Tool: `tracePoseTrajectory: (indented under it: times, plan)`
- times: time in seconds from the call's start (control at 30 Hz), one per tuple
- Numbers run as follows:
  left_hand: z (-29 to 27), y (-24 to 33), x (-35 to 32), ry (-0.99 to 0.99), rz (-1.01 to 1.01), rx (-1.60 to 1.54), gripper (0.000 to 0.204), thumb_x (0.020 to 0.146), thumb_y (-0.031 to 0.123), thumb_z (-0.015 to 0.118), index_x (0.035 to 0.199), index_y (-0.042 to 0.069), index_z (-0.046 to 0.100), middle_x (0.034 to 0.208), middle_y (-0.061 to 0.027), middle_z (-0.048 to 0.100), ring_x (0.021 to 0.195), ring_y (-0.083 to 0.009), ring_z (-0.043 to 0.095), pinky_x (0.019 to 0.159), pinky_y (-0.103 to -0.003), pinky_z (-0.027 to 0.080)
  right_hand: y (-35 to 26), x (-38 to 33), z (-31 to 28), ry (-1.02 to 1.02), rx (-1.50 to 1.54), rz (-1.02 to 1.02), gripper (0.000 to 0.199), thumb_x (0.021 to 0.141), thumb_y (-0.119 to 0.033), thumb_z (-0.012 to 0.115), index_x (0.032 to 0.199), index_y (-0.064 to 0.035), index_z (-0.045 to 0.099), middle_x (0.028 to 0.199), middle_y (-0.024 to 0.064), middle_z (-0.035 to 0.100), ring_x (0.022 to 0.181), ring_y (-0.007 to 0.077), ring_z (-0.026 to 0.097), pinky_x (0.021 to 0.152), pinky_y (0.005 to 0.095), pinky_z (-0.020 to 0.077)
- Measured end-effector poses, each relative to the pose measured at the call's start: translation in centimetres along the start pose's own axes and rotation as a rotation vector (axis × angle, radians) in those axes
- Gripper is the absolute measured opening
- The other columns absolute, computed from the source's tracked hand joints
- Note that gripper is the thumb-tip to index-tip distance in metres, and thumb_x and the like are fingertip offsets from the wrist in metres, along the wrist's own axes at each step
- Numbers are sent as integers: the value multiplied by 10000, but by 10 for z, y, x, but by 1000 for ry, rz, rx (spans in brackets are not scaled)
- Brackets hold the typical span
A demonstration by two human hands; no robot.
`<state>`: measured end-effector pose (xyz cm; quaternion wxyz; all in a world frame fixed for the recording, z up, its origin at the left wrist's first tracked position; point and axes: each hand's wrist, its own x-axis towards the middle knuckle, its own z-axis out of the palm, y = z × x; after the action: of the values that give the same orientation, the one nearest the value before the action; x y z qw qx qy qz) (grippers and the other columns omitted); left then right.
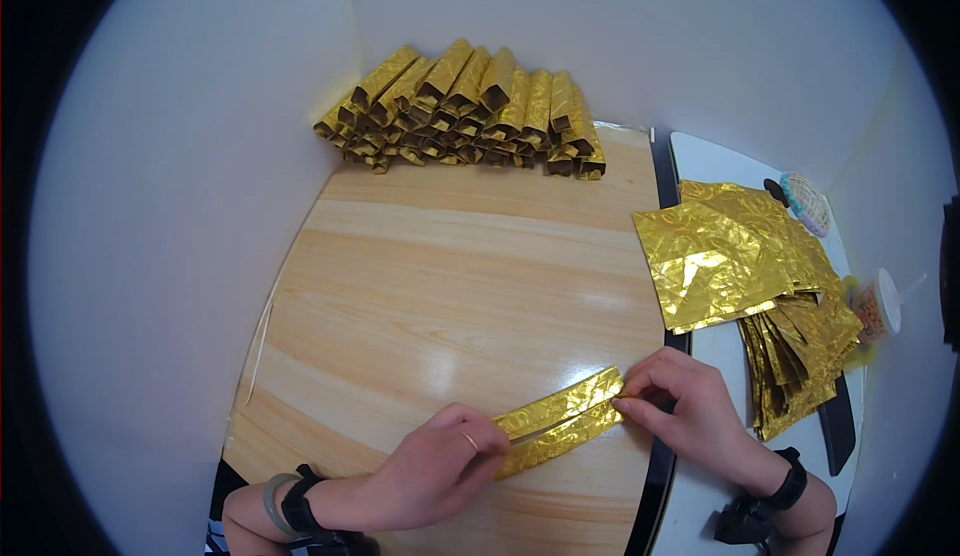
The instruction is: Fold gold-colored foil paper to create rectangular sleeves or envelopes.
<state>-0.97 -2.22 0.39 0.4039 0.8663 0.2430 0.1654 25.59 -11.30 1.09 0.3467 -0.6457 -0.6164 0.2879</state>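
A sheet of gold foil paper (570, 408), folded into a long narrow strip with a slit along its middle, is held low over the wooden table near its front edge. My left hand (440, 464) is closed on the strip's left end and hides that end. At the other end, the thumb and fingers of my right hand (690, 406) pinch the paper by the slit. The strip slants up toward the right.
Folded gold paper tubes (470, 106) are piled at the table's far edge. On the white surface to the right lie fanned gold foil sheets (710, 266), a cup with a straw (880, 304) and a small woven item (805, 204). Pale walls stand at the left and back.
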Motion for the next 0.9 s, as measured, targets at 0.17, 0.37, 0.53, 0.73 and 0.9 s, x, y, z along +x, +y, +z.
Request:
tracePoseTrajectory:
  times: [0.17,0.37,0.53,0.73,0.9]
  plan:
    - [3,-3,3,28,200,117,161,805,29,671,945,51,593,859,-78,593,840,-303,572,698,-376,497,0,-2,3,29,-50,-16,125,834,-92,707,851,-1,622,794,95,572,646,209,611,586,313,496]
    - [4,-4,2,22,226,173,170,802,29,671,955,50,600,847,-70,580,830,-295,572,638,-356,508,-1,-1,5,39,-126,-34,133,833,-102,706,846,-8,613,803,108,573,636,256,598,574,343,486]
    - [6,-6,2,13,250,256,175,825,54,660,994,55,614,882,-65,583,842,-268,579,618,-340,521,-1,-3,6,48,-148,-29,141,839,-106,701,847,-9,599,810,111,562,644,275,587,572,359,479]
    - [10,8,2,-117,-22,327,262,813,91,690,1074,76,673,985,-90,606,825,-233,588,638,-337,509,-3,-4,7,37,-145,3,153,836,-81,692,912,-10,579,857,117,539,656,271,580,575,362,474]
    - [6,-2,3,-81,347,648,345,770,92,708,1114,83,691,1120,-58,607,876,-195,596,633,-269,549,-2,-3,9,65,-149,-18,176,800,-60,713,903,-21,576,846,100,529,669,248,569,585,356,472]
